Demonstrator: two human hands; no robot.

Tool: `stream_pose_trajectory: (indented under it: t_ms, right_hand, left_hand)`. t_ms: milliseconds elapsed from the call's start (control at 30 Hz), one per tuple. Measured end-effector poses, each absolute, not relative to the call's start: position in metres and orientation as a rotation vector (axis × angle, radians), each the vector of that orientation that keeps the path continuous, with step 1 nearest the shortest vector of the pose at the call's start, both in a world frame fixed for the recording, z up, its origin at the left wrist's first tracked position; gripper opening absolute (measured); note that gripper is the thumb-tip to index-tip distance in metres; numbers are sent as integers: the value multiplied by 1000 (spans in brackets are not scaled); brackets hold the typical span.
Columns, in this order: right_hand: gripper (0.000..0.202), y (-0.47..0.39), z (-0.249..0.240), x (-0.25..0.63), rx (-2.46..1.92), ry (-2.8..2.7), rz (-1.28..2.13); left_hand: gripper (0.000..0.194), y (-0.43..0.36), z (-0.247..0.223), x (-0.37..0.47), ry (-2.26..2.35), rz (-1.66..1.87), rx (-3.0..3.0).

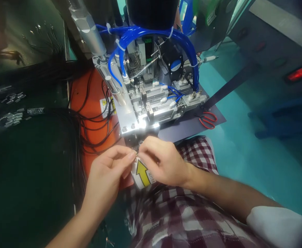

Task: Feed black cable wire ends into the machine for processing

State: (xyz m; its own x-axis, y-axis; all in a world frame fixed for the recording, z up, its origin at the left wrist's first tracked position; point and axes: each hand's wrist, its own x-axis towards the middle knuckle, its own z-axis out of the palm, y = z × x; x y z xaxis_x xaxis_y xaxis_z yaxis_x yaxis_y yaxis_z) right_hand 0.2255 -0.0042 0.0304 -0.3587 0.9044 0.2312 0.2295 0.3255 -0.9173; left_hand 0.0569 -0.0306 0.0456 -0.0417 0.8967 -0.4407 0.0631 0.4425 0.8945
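My left hand (108,170) is closed in a pinch, thumb against the fingers, just in front of the machine. Close beside it, my right hand (163,160) also pinches, its fingertips nearly meeting those of the left. Whatever lies between the fingertips is too small to make out. Below them shows a white label with a yellow arrow (143,174), partly covered by the right hand. Right behind the hands stands a metal machine (126,113) with pneumatic slides (163,112) and a brightly lit front edge.
Black cables (89,137) run over an orange surface (78,91) on the left, beside a dark green work surface (32,179). Thick blue air tubes (151,32) arch above the machine. Red-handled cutters (208,120) lie on a grey plate (189,128) at right.
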Motion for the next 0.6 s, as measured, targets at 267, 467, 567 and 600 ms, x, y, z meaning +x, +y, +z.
stream_pose_trajectory:
  t_ms: [267,467,567,600]
  right_hand:
    - [15,1,27,233,-1105,-1335,1745]
    - [16,0,23,237,-1096,-1334,1731]
    - [16,-1,21,237,-1144,-1310,1705]
    - [14,-1,21,236,-1175,-1324,1677]
  left_hand:
    - [23,-28,47,59,1502,785,1216]
    - [37,-18,49,54,1498,635,899]
    - [41,-19,48,55,1532,616,774]
    - [42,-20,48,55,1532,610,741]
